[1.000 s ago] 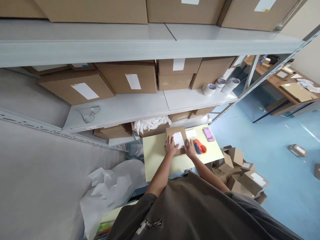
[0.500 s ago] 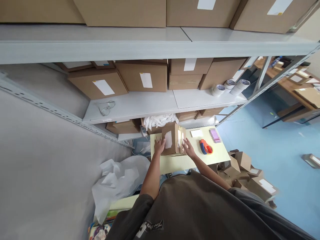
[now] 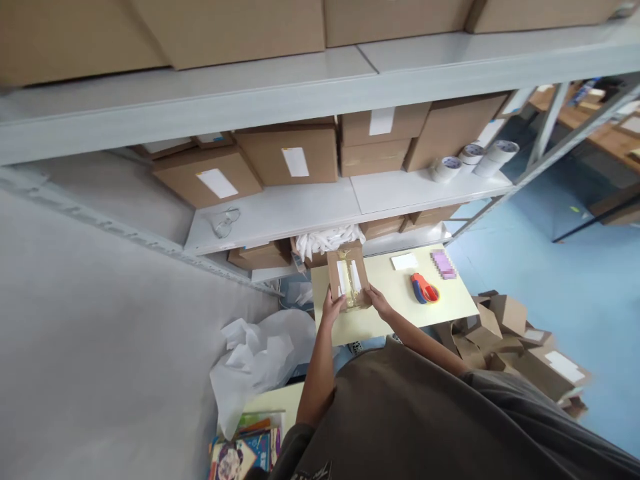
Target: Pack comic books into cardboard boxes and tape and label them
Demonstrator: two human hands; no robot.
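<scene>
A small cardboard box (image 3: 361,272) is between my hands over the pale yellow table (image 3: 390,319). Shiny tape runs down the face turned up to me, and white labels lie on both sides of that tape. My left hand (image 3: 333,308) grips the near left corner, thumb on the top face. At the near right edge my right hand (image 3: 379,301) holds the box from the side. On the table to the right lie a red and blue tape dispenser (image 3: 425,289), a white slip of paper (image 3: 404,261) and a blurred purple item (image 3: 443,265).
Grey shelving (image 3: 310,200) stands close ahead, bearing cartons (image 3: 300,163) and rolls of tape (image 3: 447,169). Cardboard boxes (image 3: 520,340) are heaped on the floor to the right. A white plastic bag (image 3: 265,350) and colourful books (image 3: 245,453) are at the lower left.
The box has been turned so its taped, labelled face now points up toward me. My left hand went from the side face to the near corner; my right hand has closed on the right edge.
</scene>
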